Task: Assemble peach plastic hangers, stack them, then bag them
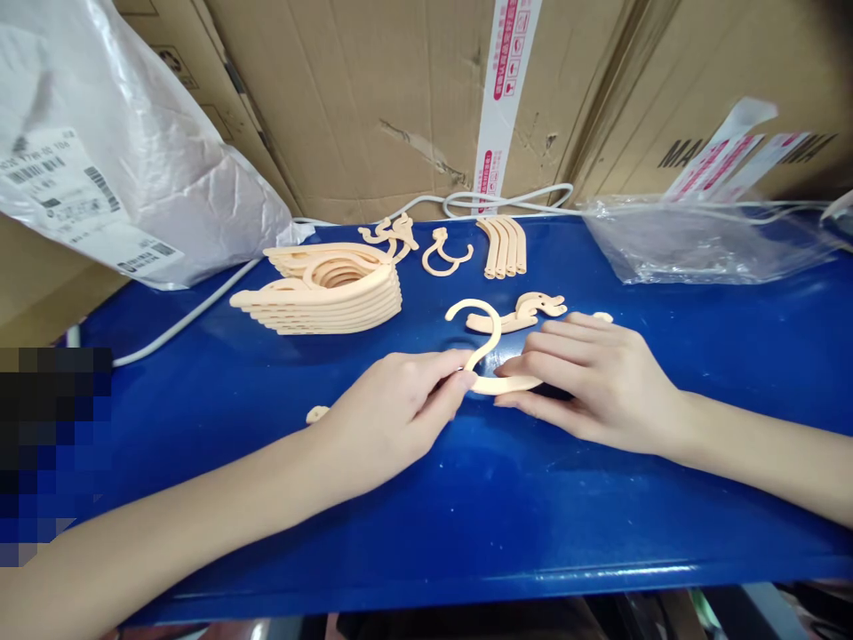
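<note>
Both hands rest on a blue table [426,498] and meet on one peach plastic hanger [481,342] with its hook pointing away from me. My left hand [393,413] pinches the hanger's left arm, whose tip [317,413] pokes out beyond the wrist. My right hand [593,378] has its fingers pressed on the hanger's right arm, with the far tip [603,316] showing past the fingers. A loose peach hanger arm [516,316] lies just behind the hook.
A stack of several finished hangers [323,293] sits at the back left. Loose hooks [445,253] and curved arm pieces [505,244] lie behind. A white plastic bag [113,151], clear bag [693,244], white cable [506,200] and cardboard boxes [373,98] line the back.
</note>
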`<state>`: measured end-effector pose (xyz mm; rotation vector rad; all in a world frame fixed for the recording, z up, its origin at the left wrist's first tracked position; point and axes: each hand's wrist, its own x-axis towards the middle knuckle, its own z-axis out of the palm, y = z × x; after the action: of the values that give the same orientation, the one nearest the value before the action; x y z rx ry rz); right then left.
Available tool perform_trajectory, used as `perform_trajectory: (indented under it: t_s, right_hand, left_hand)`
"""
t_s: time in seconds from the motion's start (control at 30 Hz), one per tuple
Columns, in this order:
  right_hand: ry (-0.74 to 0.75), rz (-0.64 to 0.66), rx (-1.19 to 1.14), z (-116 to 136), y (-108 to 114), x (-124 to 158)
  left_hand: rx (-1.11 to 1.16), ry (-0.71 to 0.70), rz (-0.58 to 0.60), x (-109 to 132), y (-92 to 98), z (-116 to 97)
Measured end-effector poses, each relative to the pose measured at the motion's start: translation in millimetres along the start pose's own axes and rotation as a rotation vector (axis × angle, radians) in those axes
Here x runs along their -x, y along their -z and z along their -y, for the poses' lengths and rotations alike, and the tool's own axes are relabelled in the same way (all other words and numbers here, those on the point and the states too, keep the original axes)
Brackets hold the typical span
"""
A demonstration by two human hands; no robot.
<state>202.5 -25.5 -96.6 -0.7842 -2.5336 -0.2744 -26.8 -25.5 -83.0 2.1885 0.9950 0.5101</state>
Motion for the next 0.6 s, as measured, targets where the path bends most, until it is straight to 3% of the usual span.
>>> perform_trajectory:
  t_s: [0.27, 0.4, 0.6]
  right_hand:
    - [-0.026, -0.094, 0.015, -0.5, 1.4, 1.3]
    - [-0.099, -0.123, 0.012, -1.7, -1.9, 2.0]
    - [-0.189, -0.067, -0.049, -3.7, -7.1, 1.9]
  left_hand:
    - [-0.151, -0.303, -0.003, 0.2, -1.4, 11.8]
    - [-0.172, -0.315, -0.006, -0.3, -1.3, 12.5]
    - [-0.206, -0.309, 0.018, 0.4, -0.4, 15.0]
